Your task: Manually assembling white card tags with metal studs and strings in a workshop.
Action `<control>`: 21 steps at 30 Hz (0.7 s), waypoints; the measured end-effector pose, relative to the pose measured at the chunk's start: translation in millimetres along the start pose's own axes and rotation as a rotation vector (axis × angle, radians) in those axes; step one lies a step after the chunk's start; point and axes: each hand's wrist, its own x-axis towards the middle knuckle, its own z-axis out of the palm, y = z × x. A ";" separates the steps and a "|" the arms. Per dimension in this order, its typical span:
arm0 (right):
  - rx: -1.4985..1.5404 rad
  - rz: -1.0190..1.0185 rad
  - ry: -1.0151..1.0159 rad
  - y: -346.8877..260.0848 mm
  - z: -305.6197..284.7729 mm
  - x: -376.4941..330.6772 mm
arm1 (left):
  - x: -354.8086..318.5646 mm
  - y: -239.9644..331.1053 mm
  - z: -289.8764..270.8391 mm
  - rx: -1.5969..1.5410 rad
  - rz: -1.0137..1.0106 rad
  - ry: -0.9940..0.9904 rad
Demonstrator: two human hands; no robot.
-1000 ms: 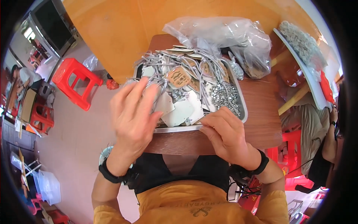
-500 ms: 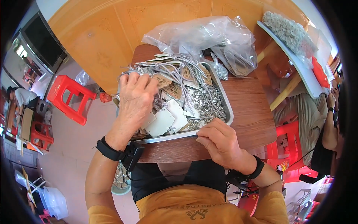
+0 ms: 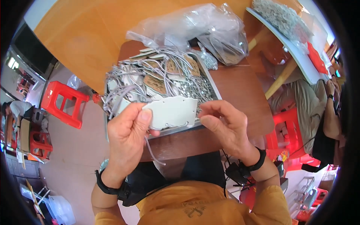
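Observation:
My left hand (image 3: 129,137) pinches a white flat tag (image 3: 174,112) with a wavy edge between thumb and fingers, above the front of a metal tray (image 3: 180,129). A grey cord (image 3: 152,152) hangs below the tag, and a short loop of it shows along the tag's lower edge. Close to the tag's right end is my right hand (image 3: 230,127), its thumb and forefinger curled with a small gap between the tips. Nothing shows in that gap. Behind the tag, the tray holds a heap of corded tags, some with brown printed faces (image 3: 154,83), and small shiny metal pieces (image 3: 193,88).
The tray rests on a brown wooden table (image 3: 243,105). Clear plastic bags (image 3: 187,28) lie behind it, beside a small bag of shiny pieces (image 3: 208,60). A red stool (image 3: 63,103) stands left. Another person (image 3: 300,112) sits at the right by a white-topped table (image 3: 285,45).
My left hand has come out of the heap with a white corded tag and moved toward me. My right hand has risen slightly, close to the tag. The view has shifted a little.

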 end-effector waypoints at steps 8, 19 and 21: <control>-0.007 0.210 -0.132 -1.3 -7.5 -27.4 | -32.5 -33.3 31.9 -0.272 -0.237 -0.225; -0.154 0.177 -0.229 11.7 -12.7 -46.8 | -40.0 -53.3 71.2 -0.155 -0.121 -0.228; -0.243 0.094 -0.249 13.9 -11.7 -49.9 | -42.1 -50.5 71.8 -0.122 -0.178 -0.260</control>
